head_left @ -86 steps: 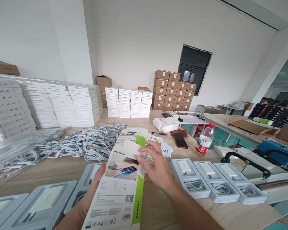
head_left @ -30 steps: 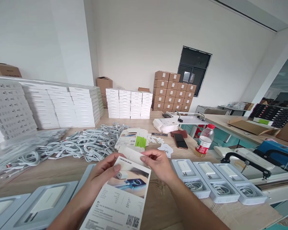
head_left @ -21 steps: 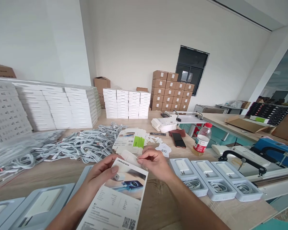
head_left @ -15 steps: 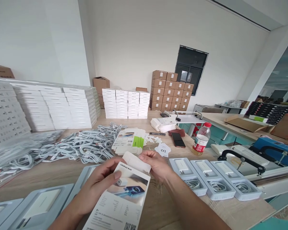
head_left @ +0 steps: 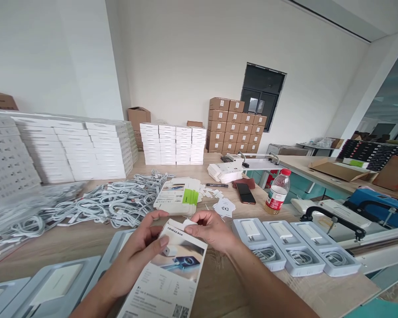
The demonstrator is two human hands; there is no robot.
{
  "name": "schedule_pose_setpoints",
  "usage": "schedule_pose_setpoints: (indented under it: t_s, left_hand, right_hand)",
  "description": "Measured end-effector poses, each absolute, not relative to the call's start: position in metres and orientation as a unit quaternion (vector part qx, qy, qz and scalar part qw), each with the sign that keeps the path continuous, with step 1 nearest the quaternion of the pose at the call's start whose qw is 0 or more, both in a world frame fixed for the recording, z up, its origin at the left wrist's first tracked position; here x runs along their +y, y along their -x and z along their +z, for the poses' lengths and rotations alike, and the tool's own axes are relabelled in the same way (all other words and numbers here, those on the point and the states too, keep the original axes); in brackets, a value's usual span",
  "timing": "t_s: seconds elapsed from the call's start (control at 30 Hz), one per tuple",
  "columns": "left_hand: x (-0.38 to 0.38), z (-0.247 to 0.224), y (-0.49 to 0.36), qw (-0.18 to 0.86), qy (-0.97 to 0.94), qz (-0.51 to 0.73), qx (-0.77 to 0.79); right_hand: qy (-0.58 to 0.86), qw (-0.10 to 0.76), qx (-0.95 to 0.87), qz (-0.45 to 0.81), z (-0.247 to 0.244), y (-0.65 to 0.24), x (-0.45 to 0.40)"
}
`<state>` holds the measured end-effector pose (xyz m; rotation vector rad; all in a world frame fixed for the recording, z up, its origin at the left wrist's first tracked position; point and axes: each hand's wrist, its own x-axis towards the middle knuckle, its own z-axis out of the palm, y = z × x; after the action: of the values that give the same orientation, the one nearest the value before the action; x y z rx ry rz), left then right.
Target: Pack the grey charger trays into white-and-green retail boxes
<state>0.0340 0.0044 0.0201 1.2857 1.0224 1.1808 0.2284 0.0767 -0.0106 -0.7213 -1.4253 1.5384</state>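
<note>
A printed charger box (head_left: 172, 274) stands tilted in front of me, with a phone and a charger pictured on its face. My left hand (head_left: 141, 243) grips its left side, thumb on the printed front and index finger lifted off the top edge. At the top opening, my right hand (head_left: 210, 229) pinches the box's white end flap, thumb in front. Behind the hands lies a pile of flat printed boxes (head_left: 177, 198) with green edges. To the right sit several grey trays (head_left: 275, 229), each with a white charger and a coiled cable. More trays (head_left: 49, 287) lie at lower left.
A heap of white cables (head_left: 119, 203) covers the left of the table. White boxes (head_left: 96, 150) are stacked behind it. A phone (head_left: 245, 193), a bottle (head_left: 278, 192), a pen (head_left: 217, 185) and paper cards (head_left: 224, 207) lie to the right. Brown cartons (head_left: 234, 126) stand at the wall.
The raised end flap has been folded down toward the box opening by my right hand. My left index finger has lifted from the box's top edge.
</note>
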Motion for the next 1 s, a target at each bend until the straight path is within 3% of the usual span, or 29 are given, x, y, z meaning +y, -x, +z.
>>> schedule_pose_setpoints:
  t_s: [0.23, 0.4, 0.6, 0.8, 1.0]
  left_hand:
    - [0.015, 0.012, -0.02, 0.518, -0.566, 0.47, 0.436]
    - [0.019, 0.013, -0.019, 0.485, -0.532, 0.538, 0.439]
    - [0.021, 0.021, -0.016, 0.46, -0.475, 0.594, 0.458]
    - [0.022, 0.015, -0.007, 0.513, -0.549, 0.5, 0.431]
    - [0.016, 0.007, -0.005, 0.477, -0.637, 0.448, 0.408]
  right_hand:
    - [0.286, 0.441, -0.59, 0.614, -0.008, -0.23, 0.075]
    - [0.279, 0.427, -0.583, 0.632, -0.014, -0.231, 0.082]
    - [0.202, 0.428, -0.671, 0.57, -0.005, -0.223, 0.066]
    - [0.259, 0.425, -0.642, 0.582, -0.004, -0.222, 0.065]
    - [0.313, 0.397, -0.543, 0.671, -0.009, -0.225, 0.07]
